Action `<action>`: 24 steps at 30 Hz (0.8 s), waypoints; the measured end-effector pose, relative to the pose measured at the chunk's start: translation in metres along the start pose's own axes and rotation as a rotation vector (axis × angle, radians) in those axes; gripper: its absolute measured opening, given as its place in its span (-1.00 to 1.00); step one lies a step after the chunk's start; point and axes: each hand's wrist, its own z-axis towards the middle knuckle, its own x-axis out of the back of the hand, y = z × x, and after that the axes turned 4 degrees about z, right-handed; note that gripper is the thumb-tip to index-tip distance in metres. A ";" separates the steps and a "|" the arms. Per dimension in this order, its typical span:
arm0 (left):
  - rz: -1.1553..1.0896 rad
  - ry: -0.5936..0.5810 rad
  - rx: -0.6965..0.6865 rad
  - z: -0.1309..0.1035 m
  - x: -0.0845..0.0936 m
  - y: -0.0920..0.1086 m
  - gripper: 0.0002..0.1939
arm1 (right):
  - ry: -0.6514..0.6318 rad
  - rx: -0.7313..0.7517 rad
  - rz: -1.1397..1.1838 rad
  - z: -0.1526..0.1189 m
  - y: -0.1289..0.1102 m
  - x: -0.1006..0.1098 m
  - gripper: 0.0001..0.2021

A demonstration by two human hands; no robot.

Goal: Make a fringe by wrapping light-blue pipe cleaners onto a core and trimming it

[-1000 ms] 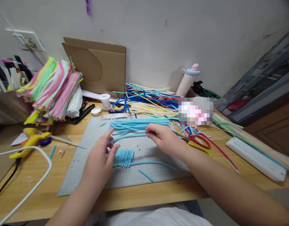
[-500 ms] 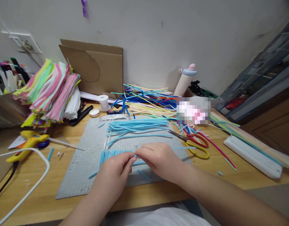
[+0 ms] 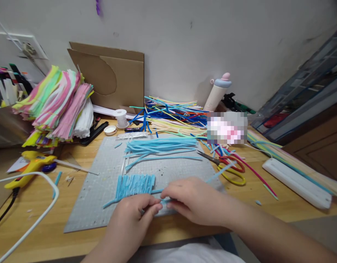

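A light-blue pipe cleaner (image 3: pixel 220 172) runs through both hands, its long end sticking out beyond my right hand toward the scissors. My left hand (image 3: pixel 138 213) pinches it between thumb and fingertips. Just to the right, my right hand (image 3: pixel 194 201) is closed on it, thumb and fingers curled, with a short stretch showing between the hands. Beyond my left hand lies a blue panel of folded pipe cleaners (image 3: pixel 135 184) on the grey cutting mat (image 3: pixel 89 197). A loose bundle of blue pipe cleaners (image 3: pixel 160 145) rests farther back on the mat.
Scissors (image 3: pixel 233 170) with red and yellow handles lie right of the mat. A yellow glue gun (image 3: pixel 31 170) and a white cable (image 3: pixel 52 182) are at left. At right sits a white power strip (image 3: pixel 296 182). A bottle (image 3: pixel 216 95) and mixed pipe cleaners (image 3: pixel 174 113) are by the wall.
Both hands have moved toward me, away from the blue panel, which now shows more fully. They have drawn slightly apart, and the pipe cleaner's far end now slants upward.
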 end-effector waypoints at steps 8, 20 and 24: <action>0.145 0.164 -0.094 0.033 0.020 -0.019 -0.84 | 0.149 -0.262 -0.093 0.024 0.012 -0.003 -0.88; 0.406 -0.051 -0.322 0.019 -0.021 0.001 -0.87 | 0.210 -0.407 0.007 0.015 0.046 -0.005 -0.88; 0.419 -0.091 -0.282 0.026 -0.022 0.010 -0.85 | 0.415 -0.450 0.002 -0.010 0.055 0.015 -0.86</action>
